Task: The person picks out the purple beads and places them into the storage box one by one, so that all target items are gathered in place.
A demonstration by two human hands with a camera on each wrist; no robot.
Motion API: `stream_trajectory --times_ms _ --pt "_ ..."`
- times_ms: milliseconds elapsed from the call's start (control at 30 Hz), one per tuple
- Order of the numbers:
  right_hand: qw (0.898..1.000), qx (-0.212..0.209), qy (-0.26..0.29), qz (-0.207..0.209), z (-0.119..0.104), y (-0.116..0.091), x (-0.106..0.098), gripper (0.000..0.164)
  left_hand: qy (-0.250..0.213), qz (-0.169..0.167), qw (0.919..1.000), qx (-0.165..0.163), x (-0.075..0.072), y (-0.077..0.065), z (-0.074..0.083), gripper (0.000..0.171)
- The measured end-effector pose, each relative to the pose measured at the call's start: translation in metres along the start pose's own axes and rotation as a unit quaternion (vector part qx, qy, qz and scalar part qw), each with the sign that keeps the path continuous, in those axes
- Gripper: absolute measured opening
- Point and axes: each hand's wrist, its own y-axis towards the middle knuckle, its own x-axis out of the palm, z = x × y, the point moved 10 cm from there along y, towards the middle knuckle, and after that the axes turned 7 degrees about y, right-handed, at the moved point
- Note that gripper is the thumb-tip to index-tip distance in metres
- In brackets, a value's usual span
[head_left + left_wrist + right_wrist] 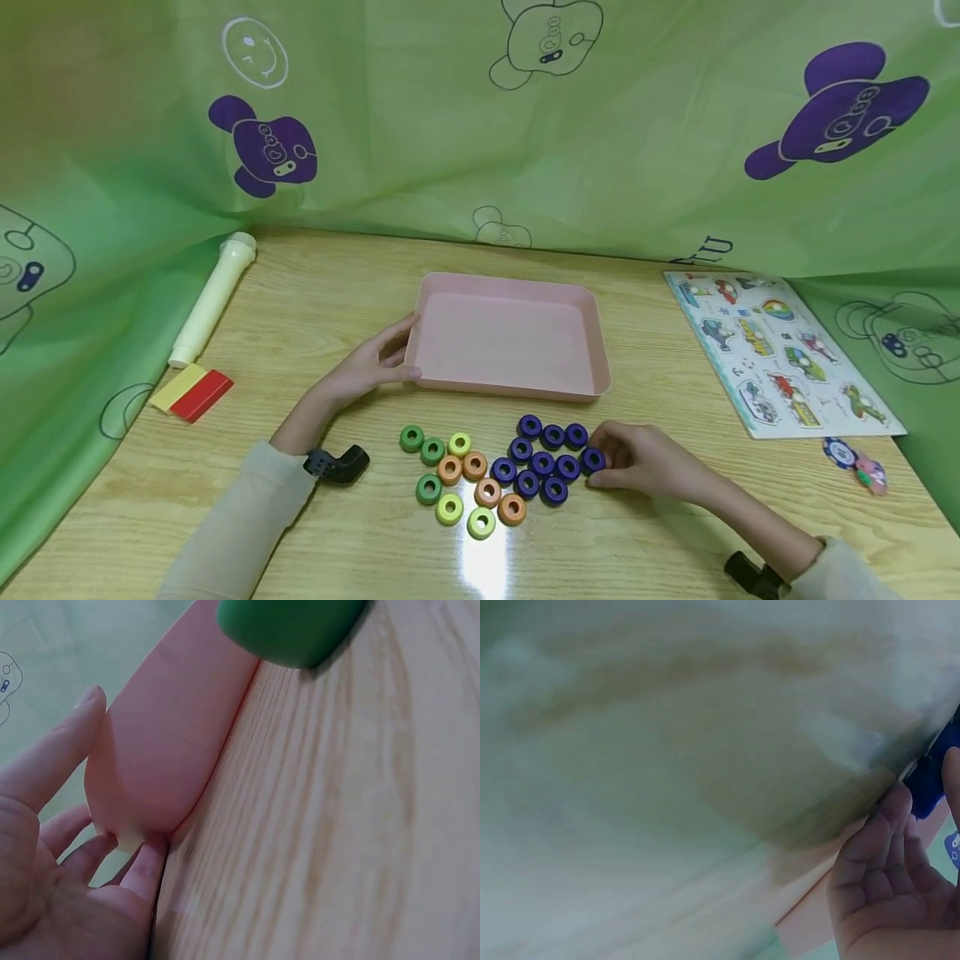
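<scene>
A shallow pink tray (pixel 510 335) lies at the middle of the table. My left hand (pixel 377 360) holds its left end, thumb and fingers spread along the wall; in the left wrist view the fingertips bend against the tray's corner (pixel 150 772). In front of the tray, several dark purple rings (pixel 542 464) lie in a cluster. My right hand (pixel 641 458) pinches the rightmost purple ring (pixel 592 461) between thumb and fingers. Blue-purple pieces (pixel 928 784) show beside those fingers in the right wrist view.
Left of the purple cluster lie several green (pixel 432 451), yellow (pixel 449 509) and orange rings (pixel 512 509). A white tube (pixel 213 300) and a yellow-red card (pixel 193 392) are at far left. A picture puzzle board (pixel 783 354) and small trinkets (pixel 870 473) sit at right. A green printed cloth (pixel 420 125) hangs behind.
</scene>
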Motion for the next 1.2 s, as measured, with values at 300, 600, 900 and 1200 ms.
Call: stream_trajectory --times_ms 300,600,900,1200 --pt "0.999 0.026 -0.021 0.016 -0.011 0.003 -0.029 0.033 -0.024 0.001 0.9997 0.002 0.003 -0.004 0.024 0.076" --pt "0.999 -0.004 -0.007 0.037 -0.035 0.038 -0.056 0.031 -0.025 0.003 0.9997 0.002 0.003 -0.004 0.03 0.074" --pt "0.997 -0.032 0.064 -0.013 -0.051 0.095 -0.045 0.028 -0.05 -0.004 0.9987 0.01 0.001 0.002 0.009 0.08" --pt "0.998 -0.051 0.022 -0.03 -0.062 0.136 -0.024 0.032 -0.074 -0.008 0.9972 0.009 0.003 0.0 0.004 0.084"
